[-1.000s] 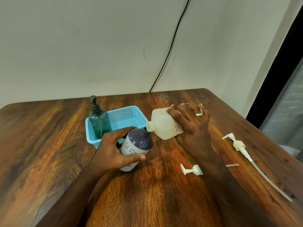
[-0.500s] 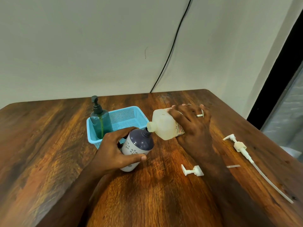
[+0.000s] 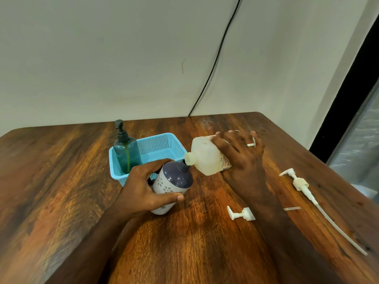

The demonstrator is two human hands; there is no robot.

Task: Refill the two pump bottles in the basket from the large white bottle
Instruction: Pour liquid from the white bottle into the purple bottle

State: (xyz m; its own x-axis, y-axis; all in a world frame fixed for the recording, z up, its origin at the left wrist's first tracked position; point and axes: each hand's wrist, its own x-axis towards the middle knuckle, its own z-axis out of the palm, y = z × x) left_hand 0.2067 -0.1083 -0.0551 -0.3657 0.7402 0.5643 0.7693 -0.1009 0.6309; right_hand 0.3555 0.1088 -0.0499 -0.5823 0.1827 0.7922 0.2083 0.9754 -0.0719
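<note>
White bottle [image 3: 206,158] under right hand [image 3: 241,158] (spout tilted leftward)

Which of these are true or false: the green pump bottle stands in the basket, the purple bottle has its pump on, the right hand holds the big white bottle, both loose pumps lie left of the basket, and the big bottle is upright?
1. The green pump bottle stands in the blue basket. True.
2. The purple bottle has its pump on. False: its neck is open.
3. The right hand holds the large white bottle. True.
4. Both loose pumps lie left of the basket. False: the short pump and long pump lie to its right.
5. The large white bottle is upright. False: it is tipped, spout at the purple bottle's neck.
</note>
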